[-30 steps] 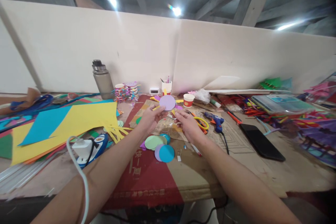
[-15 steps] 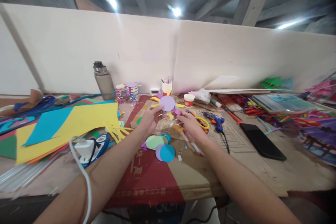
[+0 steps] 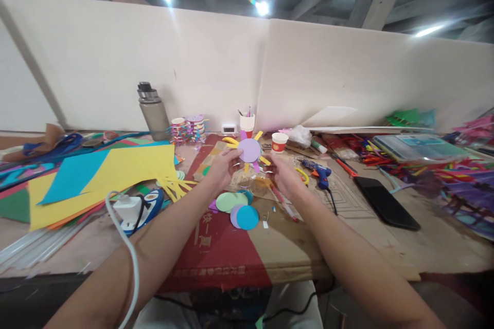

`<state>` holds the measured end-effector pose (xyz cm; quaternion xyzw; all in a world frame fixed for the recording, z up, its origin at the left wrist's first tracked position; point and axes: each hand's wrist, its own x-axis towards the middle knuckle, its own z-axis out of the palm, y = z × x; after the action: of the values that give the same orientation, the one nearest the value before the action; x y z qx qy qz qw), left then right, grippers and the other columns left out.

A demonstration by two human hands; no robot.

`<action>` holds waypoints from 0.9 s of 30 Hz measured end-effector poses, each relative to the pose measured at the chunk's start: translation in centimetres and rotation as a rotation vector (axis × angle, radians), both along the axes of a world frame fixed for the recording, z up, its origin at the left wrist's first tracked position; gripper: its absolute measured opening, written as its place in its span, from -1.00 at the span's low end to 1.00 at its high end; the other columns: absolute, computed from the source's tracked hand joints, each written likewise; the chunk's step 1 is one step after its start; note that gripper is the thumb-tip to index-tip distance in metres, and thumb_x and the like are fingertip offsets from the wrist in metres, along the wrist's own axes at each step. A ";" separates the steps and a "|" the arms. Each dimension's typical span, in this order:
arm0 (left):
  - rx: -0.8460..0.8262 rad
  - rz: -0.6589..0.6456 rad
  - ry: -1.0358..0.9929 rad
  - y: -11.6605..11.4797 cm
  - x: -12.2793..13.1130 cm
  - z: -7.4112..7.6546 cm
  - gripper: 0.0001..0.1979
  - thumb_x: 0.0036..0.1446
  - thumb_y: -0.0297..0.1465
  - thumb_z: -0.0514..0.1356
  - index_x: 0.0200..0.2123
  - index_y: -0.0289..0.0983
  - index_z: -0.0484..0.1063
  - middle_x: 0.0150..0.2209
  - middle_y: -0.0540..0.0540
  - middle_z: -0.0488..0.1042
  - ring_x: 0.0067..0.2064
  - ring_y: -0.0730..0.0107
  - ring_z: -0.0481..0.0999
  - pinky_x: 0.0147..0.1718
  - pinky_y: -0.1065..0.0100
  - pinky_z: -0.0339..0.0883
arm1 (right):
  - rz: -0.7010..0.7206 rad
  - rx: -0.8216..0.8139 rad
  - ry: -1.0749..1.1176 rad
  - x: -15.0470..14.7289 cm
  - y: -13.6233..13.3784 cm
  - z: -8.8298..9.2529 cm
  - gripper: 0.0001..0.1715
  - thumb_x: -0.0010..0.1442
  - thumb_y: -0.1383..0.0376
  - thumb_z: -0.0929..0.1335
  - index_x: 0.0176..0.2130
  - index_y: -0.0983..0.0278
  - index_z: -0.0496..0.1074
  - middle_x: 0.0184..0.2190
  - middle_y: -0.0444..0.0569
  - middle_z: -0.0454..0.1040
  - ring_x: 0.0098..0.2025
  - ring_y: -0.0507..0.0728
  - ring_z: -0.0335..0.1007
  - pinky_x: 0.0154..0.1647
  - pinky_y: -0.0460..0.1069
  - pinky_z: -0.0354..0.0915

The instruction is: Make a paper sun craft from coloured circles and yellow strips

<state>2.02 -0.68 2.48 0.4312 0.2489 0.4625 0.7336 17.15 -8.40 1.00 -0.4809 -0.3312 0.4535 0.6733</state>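
Observation:
Above the middle of the table I hold up a round lilac paper disc (image 3: pixel 250 150) with yellow and purple paper strips sticking out around its edge. My left hand (image 3: pixel 223 165) pinches the disc's left side, thumb on its face. At the lower right, the fingers of my right hand (image 3: pixel 284 175) close on the end of a yellow paper strip (image 3: pixel 264 161); some fingertips are hidden. Below the hands lie loose paper discs, among them a blue disc (image 3: pixel 247 217) overlapping a lilac one, and a light green disc (image 3: pixel 227 202).
A blue glue gun (image 3: pixel 321 175), a black phone (image 3: pixel 386 203) and a plastic case (image 3: pixel 420 148) lie to the right. Paper cups (image 3: pixel 279 142) stand at the back. Leftward are a bottle (image 3: pixel 153 115), yellow paper sheets (image 3: pixel 141 167) and a power strip (image 3: pixel 142 211) with a white cable.
The lilac disc has turned, so its strips point in different directions. My right hand has shifted from a purple strip to a yellow one. The view has tilted slightly.

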 end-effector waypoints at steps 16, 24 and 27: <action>0.081 -0.026 0.142 -0.5 0.3 -0.3 -0.61 -0.27 -0.26 0.45 -0.40 -0.30 0.41 -0.43 -0.01 0.46 -0.42 0.48 0.44 -0.43 0.42 0.25 | 0.068 0.000 -0.236 0.0 -0.2 -0.1 -0.48 -0.14 -0.10 0.47 -0.40 0.29 0.50 -0.44 -0.09 0.45 -0.41 0.03 0.19 -0.42 -0.05 0.07; 0.120 -0.039 0.173 -0.5 0.1 -0.1 -0.58 -0.25 -0.22 0.45 -0.38 -0.33 0.40 -0.42 -0.03 0.47 -0.46 0.52 0.42 -0.41 0.42 0.26 | 0.080 -0.030 -0.221 0.7 0.3 -0.6 -0.40 -0.10 -0.13 0.44 -0.23 0.26 0.53 -0.23 -0.06 0.52 -0.30 0.05 0.28 -0.40 -0.07 0.14; 0.137 -0.022 0.170 -0.3 0.0 -0.1 -0.58 -0.24 -0.21 0.45 -0.36 -0.33 0.43 -0.43 -0.02 0.47 -0.46 0.53 0.41 -0.41 0.43 0.27 | 0.057 -0.053 -0.216 0.8 0.3 -0.6 -0.39 -0.07 -0.15 0.41 -0.21 0.25 0.53 -0.23 -0.05 0.53 -0.30 0.06 0.29 -0.42 -0.08 0.13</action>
<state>1.99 -1.01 2.35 0.5210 0.2732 0.4320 0.6836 17.96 -8.09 0.38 -0.5349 -0.4036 0.4266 0.6075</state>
